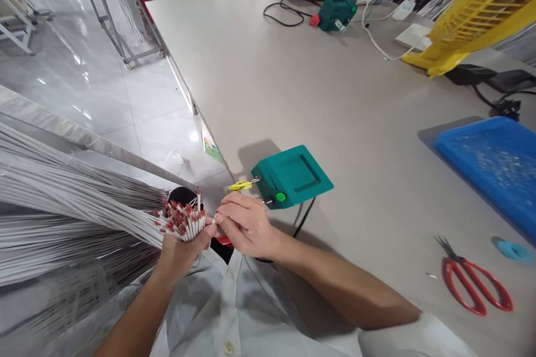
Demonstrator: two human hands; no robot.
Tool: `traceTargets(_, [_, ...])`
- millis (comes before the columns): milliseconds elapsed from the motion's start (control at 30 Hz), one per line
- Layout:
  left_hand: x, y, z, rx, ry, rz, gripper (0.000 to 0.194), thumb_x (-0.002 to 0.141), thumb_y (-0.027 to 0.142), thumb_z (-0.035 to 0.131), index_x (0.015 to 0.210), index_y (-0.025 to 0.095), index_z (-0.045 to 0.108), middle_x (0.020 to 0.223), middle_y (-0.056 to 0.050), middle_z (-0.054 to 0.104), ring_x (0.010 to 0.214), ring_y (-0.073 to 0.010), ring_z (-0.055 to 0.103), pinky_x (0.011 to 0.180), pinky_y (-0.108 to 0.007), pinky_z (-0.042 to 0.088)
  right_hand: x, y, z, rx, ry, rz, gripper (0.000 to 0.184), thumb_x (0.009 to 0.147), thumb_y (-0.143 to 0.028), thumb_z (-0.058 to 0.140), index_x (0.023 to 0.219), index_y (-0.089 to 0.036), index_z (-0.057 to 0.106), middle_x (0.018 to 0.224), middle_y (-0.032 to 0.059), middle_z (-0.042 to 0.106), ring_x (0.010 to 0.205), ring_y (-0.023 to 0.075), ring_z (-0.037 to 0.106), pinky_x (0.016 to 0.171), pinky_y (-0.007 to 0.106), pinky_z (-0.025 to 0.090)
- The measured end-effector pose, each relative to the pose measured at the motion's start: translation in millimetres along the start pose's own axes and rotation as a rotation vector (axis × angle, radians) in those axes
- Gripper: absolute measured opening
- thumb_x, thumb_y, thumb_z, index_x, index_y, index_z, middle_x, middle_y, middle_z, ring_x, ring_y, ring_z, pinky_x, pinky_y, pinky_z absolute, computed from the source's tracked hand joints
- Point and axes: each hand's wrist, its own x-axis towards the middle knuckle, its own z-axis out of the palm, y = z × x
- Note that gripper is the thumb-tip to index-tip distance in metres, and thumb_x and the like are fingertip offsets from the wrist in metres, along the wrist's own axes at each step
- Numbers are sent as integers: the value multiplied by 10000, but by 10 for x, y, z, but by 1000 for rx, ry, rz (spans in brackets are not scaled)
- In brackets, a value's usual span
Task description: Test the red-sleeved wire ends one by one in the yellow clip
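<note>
A bundle of white cables with red-tipped ends is gripped in my left hand. The long cables trail off to the left. My right hand is closed in a pinch, its fingertips meeting my left thumb at a small pale piece, perhaps one cable's end, too small to name. Just beyond my right hand sits a green device with a green button, on the table's edge. A yellow clip is attached to a metal post on its left side, and a black cord runs from it.
Red-handled scissors, a blue tape roll and a blue tray lie on the right of the table. Farther back are a yellow fan and a second green device. A metal rack stands at left.
</note>
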Motion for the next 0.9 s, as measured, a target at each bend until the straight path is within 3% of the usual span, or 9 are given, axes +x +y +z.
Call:
traceTargets(167, [0,43,57,-145,77,-22,158,614,258,720,713,150,660,531,21,611,439,-85,505,435,-199,392,-92,92,31,-242,-7,-155,168,821,-180,445,748,-191,597,745,57,614,668,149,574,598,278,452])
traceTargets(267, [28,89,32,-166,101,-24,155,642,258,709,743,155,654,565,22,633,451,-77,505,439,-188,398,-180,78,-1,-211,-72,-210,172,808,-162,436,737,-198,589,717,44,600,617,133,550,562,269,442])
traceTargets(333, [48,104,12,-157,93,-14,151,643,257,708,733,150,652,553,22,628,437,-70,490,424,-183,385,-201,39,-42,-82,-84,-109,180,807,-146,426,715,-197,572,677,31,577,613,127,533,536,254,432])
traceTargets(467, [67,95,14,-147,54,0,165,631,260,713,737,147,657,546,13,633,430,-77,498,421,-192,389,-96,-25,-92,171,27,269,146,847,-205,457,821,-176,598,739,50,594,686,141,548,607,278,465])
traceTargets(567, [56,85,22,-126,7,-18,165,615,267,719,700,142,653,536,5,630,440,-90,513,424,-200,399,10,-27,-68,293,-8,332,130,823,-257,545,879,-168,621,796,61,631,702,142,575,632,278,483])
traceTargets(700, [29,56,-7,-56,-48,-7,134,632,258,708,665,142,649,528,6,619,429,-82,489,418,-198,383,40,-11,-40,253,-107,178,194,864,-195,477,727,-173,614,701,41,627,670,121,577,607,234,473])
traceTargets(900, [6,56,12,24,20,17,106,659,247,680,670,147,648,483,21,588,413,-78,469,399,-191,350,15,28,-97,-418,-173,-264,214,842,-163,420,717,-139,592,682,69,593,602,150,523,545,280,389])
